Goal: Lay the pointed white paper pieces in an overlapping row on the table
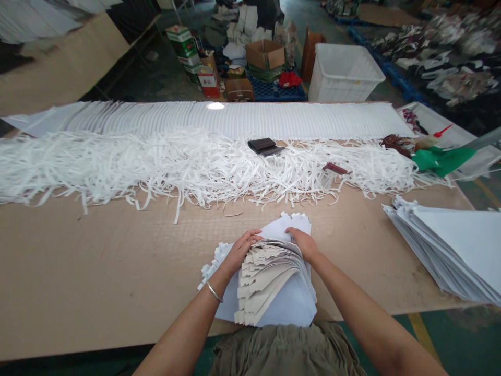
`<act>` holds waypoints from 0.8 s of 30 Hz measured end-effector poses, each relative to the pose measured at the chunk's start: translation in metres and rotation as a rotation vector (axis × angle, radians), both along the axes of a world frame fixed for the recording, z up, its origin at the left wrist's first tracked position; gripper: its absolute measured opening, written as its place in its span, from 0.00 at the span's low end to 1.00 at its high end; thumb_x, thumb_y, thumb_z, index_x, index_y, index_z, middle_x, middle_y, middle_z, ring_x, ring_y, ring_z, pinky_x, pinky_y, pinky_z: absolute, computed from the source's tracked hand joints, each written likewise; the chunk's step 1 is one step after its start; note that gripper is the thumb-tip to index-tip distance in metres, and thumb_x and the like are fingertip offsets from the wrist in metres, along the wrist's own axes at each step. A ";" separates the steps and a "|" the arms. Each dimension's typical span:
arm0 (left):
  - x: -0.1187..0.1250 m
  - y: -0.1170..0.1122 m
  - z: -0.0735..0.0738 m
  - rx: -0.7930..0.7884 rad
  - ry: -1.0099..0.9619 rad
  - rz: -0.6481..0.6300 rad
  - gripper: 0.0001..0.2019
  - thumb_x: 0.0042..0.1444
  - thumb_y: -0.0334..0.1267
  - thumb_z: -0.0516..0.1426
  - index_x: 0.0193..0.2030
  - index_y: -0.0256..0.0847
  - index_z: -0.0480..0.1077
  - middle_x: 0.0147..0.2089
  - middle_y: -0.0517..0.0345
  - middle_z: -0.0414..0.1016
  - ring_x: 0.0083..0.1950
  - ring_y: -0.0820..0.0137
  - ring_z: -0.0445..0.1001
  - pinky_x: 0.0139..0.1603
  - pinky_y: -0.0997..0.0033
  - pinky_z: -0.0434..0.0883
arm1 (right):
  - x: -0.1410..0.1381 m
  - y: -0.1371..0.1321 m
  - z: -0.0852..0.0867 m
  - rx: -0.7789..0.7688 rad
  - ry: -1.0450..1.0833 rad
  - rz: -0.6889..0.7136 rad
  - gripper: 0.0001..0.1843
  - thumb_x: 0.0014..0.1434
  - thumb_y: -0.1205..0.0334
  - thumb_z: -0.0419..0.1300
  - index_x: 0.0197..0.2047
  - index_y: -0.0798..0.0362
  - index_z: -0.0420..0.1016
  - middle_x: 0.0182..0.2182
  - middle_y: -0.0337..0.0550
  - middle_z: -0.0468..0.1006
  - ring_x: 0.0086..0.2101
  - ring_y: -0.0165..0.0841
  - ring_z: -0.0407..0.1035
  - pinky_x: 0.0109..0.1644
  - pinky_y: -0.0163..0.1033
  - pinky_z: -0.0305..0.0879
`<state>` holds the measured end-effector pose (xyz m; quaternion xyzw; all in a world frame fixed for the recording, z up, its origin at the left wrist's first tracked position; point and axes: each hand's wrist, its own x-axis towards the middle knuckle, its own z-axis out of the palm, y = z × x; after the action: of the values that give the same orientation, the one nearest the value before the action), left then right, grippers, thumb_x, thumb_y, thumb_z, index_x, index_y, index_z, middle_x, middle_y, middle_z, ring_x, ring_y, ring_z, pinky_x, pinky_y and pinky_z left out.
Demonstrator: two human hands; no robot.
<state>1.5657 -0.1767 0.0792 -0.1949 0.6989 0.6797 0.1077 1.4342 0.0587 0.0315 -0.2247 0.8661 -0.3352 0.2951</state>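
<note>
Pinned on the table (117,271) under both hands: fanned stack of die-cut sheets (274,292). Left hand (238,253) spread flat on the stepped edges. Right hand (303,244) half-curled over the far corner, resting, not clasping. Probably light, limp, slippery sheet on sheet; grip at opposite edges. Well beyond the fingertips: white crate (344,73), contents not visible; open cardboard box (265,54), likewise.

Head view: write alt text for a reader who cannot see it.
A left hand and right hand grip a fanned stack of card sheets on a brown table. White paper strips lie beyond, another sheet pile at right.
</note>
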 end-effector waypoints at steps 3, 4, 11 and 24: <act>-0.004 -0.003 -0.001 -0.122 0.083 -0.060 0.16 0.56 0.41 0.51 0.43 0.39 0.77 0.56 0.48 0.75 0.65 0.57 0.65 0.69 0.59 0.58 | 0.009 0.001 0.005 -0.067 -0.023 0.022 0.14 0.56 0.59 0.61 0.46 0.51 0.74 0.41 0.45 0.77 0.41 0.36 0.70 0.46 0.39 0.64; -0.005 -0.004 -0.001 -0.148 0.110 -0.075 0.15 0.55 0.40 0.51 0.41 0.40 0.78 0.58 0.48 0.74 0.69 0.57 0.61 0.71 0.60 0.54 | 0.014 0.002 0.007 -0.112 -0.058 0.016 0.17 0.58 0.56 0.59 0.50 0.50 0.72 0.38 0.43 0.77 0.39 0.35 0.71 0.44 0.38 0.64; 0.001 -0.005 -0.004 -0.064 0.046 -0.071 0.15 0.55 0.39 0.52 0.46 0.40 0.73 0.48 0.53 0.77 0.53 0.60 0.72 0.60 0.59 0.66 | 0.014 0.006 -0.004 -0.132 -0.161 -0.383 0.22 0.63 0.49 0.53 0.57 0.52 0.66 0.24 0.37 0.72 0.27 0.34 0.68 0.34 0.37 0.61; -0.008 -0.013 0.011 -0.195 0.134 -0.256 0.16 0.60 0.39 0.50 0.44 0.42 0.78 0.72 0.53 0.61 0.73 0.57 0.55 0.73 0.57 0.52 | 0.038 0.017 -0.002 -0.305 -0.243 -0.241 0.23 0.58 0.40 0.57 0.28 0.52 0.74 0.26 0.38 0.73 0.31 0.33 0.67 0.36 0.37 0.62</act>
<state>1.5577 -0.1897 0.0899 -0.0680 0.7864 0.6007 0.1272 1.4724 0.0756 0.0299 -0.1199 0.7840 -0.5197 0.3175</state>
